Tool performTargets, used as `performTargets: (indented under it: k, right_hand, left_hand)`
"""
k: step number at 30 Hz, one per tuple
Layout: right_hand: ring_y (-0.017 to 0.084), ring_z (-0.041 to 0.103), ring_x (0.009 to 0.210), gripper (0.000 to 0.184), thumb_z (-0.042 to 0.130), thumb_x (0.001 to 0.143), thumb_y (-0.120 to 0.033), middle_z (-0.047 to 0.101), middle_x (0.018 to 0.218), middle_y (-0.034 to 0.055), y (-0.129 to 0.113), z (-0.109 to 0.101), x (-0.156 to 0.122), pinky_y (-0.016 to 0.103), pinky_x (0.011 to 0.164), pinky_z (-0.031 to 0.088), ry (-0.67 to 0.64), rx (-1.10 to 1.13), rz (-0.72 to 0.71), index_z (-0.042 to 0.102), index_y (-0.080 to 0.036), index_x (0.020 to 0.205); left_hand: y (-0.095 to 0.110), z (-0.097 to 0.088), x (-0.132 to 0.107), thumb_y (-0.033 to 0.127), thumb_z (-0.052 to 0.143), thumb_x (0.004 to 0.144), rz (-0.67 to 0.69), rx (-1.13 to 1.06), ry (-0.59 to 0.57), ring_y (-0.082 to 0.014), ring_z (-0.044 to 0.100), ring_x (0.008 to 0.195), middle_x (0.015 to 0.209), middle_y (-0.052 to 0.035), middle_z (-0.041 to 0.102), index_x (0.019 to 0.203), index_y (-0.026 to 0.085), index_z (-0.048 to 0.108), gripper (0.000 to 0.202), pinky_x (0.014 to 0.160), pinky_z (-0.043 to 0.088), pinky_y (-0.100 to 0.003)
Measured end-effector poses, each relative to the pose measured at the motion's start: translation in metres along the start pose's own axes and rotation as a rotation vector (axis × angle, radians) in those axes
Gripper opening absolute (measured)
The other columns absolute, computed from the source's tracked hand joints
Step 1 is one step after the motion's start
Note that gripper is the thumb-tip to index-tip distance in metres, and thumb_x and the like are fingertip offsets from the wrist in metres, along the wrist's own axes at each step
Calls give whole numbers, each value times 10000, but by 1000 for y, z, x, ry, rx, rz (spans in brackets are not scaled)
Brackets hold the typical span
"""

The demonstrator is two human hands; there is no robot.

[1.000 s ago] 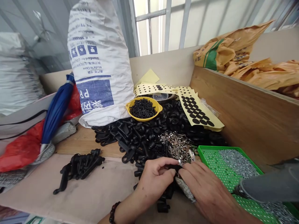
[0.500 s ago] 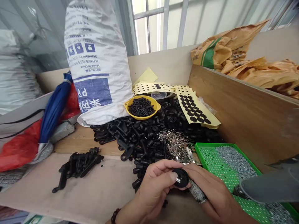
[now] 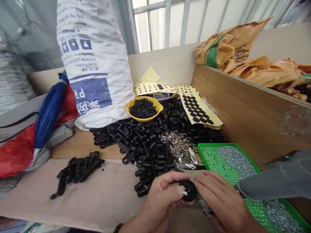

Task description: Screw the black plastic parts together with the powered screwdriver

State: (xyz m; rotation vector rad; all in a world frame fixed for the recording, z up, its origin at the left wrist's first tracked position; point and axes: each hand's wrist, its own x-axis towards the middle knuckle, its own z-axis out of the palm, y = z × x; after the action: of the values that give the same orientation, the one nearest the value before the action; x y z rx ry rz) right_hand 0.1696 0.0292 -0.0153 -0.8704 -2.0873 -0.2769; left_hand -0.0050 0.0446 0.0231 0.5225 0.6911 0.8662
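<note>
My left hand [image 3: 161, 197] is closed on a black round plastic part [image 3: 190, 190], its thumb pressed beside a small silver metal piece [image 3: 185, 193] on the part's face. Just to the right, my right hand [image 3: 222, 197] is bent with its fingers together, fingertips close to the part's edge; its thumb and whatever it may grip are hidden. Beneath the right fingers shows a grey speckled heap [image 3: 204, 205], too blurred to name. Loose metal clips [image 3: 178, 145] lie beyond the hands, beside black cylindrical pieces [image 3: 145, 178].
A green perforated tray [image 3: 201, 149] with small metal pieces stands right, under a grey lamp-like arm [image 3: 274, 178]. Behind are a yellow bowl [image 3: 160, 108] of black screws, sticker sheets [image 3: 216, 125] and a white sack [image 3: 97, 64]. Black arms [image 3: 77, 171] are piled left.
The view has shifted slightly, with the bench things now further left. The black round part is tilted more face-up, and my right fingertips have drawn slightly back from it.
</note>
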Motion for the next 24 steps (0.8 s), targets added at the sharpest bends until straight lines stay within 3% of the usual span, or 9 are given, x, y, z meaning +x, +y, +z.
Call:
performTargets:
  k: [4,8,15,20,24]
  right_hand:
    - [230,572,962,360,310,870,-42,624,941,139,-3,1,-2,431,937,415,-22,27,3,545,-89,1138]
    - [226,572,986,386,331,822,-31,616,987,144,-4,4,-8,424,961,406,-48,97,27,531,-83,1148]
    - [243,597,959,406,319,792,-47,626,976,139,-10,-3,-2,406,925,403,-135,77,25,515,-88,1144]
    - [206,597,915,374,325,813,-27,631,944,103,-12,-4,-9,425,996,345,-168,91,43,539,-128,1102]
    - [208,591,899,319,340,853,-88,618,941,100,-16,0,-21,410,983,361,-168,169,106,519,-141,1111]
  left_hand:
    - [-4,-3,-5,216,862,575,-31,-28,-8,-100,614,622,742,-50,690,847,121,755,307,605,512,-186]
    - [-6,-3,-8,214,872,554,-39,-51,-4,-104,621,617,724,-56,694,845,112,761,328,592,510,-179]
    - [-6,-6,-11,268,879,528,-80,66,35,-124,644,588,690,-71,707,820,91,764,360,562,516,-186]
    - [-8,-9,-9,255,865,529,-174,34,-23,-140,662,545,652,-75,709,812,92,759,343,509,503,-178]
    - [-10,-9,-8,247,867,511,-143,19,-42,-148,661,521,619,-73,704,769,91,754,322,487,498,-179]
